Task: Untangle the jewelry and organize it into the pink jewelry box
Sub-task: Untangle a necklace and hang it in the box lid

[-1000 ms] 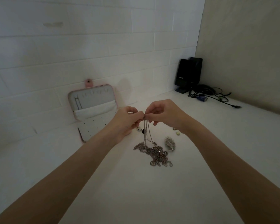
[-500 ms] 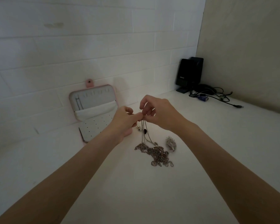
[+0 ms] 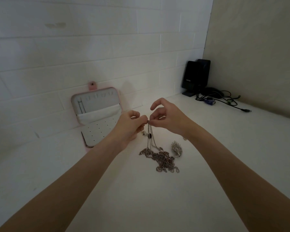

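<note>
Task status, judged from the present layout: early. The pink jewelry box [image 3: 97,114] stands open at the counter's [image 3: 124,206] 10 o'clock side, its lid propped against the tiled wall; one thin dark piece hangs at the lid's left edge, and the perforated panel below shows no pieces. The tangled chains [image 3: 161,159] lie heaped on the counter at centre, several strands rising from the heap to a common point held between the two hands. A leaf-shaped brooch [image 3: 176,149] lies just beside the heap at its 2 o'clock. Small beads or earrings [image 3: 144,133] sit near the left hand, too small to identify. Untangling is in progress; sorting into the box remains almost wholly undone.

Pose: both forearms reach forward and converge above the heap. The left hand [image 3: 130,126] has its grip closed, thumb and forefinger pinching the strand tops. The right hand [image 3: 167,118] pinches the same point from 3 o'clock, its other fingers curled and lifted. Black speakers [image 3: 195,76] and cables [image 3: 224,101] occupy the corner at 1 o'clock.
</note>
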